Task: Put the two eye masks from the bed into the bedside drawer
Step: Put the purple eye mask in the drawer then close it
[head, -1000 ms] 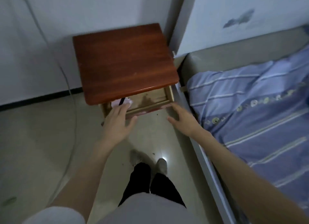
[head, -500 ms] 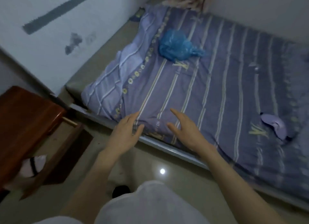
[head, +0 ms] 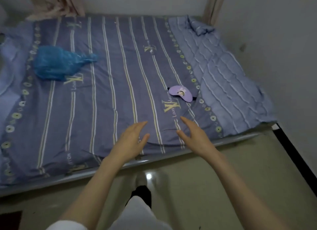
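Lying flat on the striped bed (head: 106, 92), the purple eye mask (head: 181, 93) sits beyond both hands, nothing between. Left hand (head: 131, 141) and right hand (head: 194, 135) hover open, empty. A crumpled blue plastic bag (head: 56, 64) lies far left of the mask.

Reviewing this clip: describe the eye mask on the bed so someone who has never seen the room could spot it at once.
Start at the bed, covered in a purple striped sheet. Look to its right side, just left of the paler ruffled blanket, beyond the right hand. The eye mask lies flat there: small, light purple, a cartoon figure on it, unlike the crumpled blue plastic bag far left.
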The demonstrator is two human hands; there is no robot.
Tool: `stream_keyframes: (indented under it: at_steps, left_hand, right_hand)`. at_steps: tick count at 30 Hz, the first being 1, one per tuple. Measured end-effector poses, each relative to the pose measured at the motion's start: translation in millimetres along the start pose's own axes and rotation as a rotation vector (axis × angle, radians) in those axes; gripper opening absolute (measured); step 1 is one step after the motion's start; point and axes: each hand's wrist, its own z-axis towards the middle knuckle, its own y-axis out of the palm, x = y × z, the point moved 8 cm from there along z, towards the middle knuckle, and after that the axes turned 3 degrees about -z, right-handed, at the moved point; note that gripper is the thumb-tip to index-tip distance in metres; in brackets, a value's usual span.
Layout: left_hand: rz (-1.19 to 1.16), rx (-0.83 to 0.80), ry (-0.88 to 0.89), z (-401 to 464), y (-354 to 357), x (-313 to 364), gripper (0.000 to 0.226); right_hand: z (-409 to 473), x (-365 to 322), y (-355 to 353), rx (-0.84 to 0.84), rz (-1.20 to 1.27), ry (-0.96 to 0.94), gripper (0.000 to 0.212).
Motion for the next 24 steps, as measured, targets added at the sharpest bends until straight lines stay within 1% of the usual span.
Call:
stream_keyframes:
  at_steps: [6, 10, 13, 17, 19, 22, 24]
  left_hand:
    - [0.046, -0.142, 0.033, 92, 56, 25, 0.05]
    - [0.028, -0.215, 0.018, 178, 94, 35, 0.049]
    - [0.029, -0.243, -0.015, 239, 114, 39, 0.049]
    - [0.047, -0.227, -0.009, 316, 138, 44, 0.045]
    - [0.064, -0.222, -0.035, 349, 152, 40, 0.046]
    - [0.099, -0.213, -0.113, 385, 175, 21, 0.049]
    - [0.101, -0.156, -0.195, 405, 191, 3, 0.052]
  right_hand:
    - [47, 75, -40, 0.026, 0.033, 0.097, 0.058]
    - [108, 129, -74, 0.046, 0.005, 0.172, 0.058]
    - [156, 163, -96, 0.016, -0.055, 0.219, 0.058]
    - [223, 202, -120, 0.017, -0.104, 0.214, 0.054]
    - [254, 223, -122, 0.007, -0.122, 0.204, 0.05]
    - [294, 262, -108, -0.05, -0.171, 0.217, 0.057]
    - [322, 294, -89, -0.104, -0.201, 0.252, 0.062]
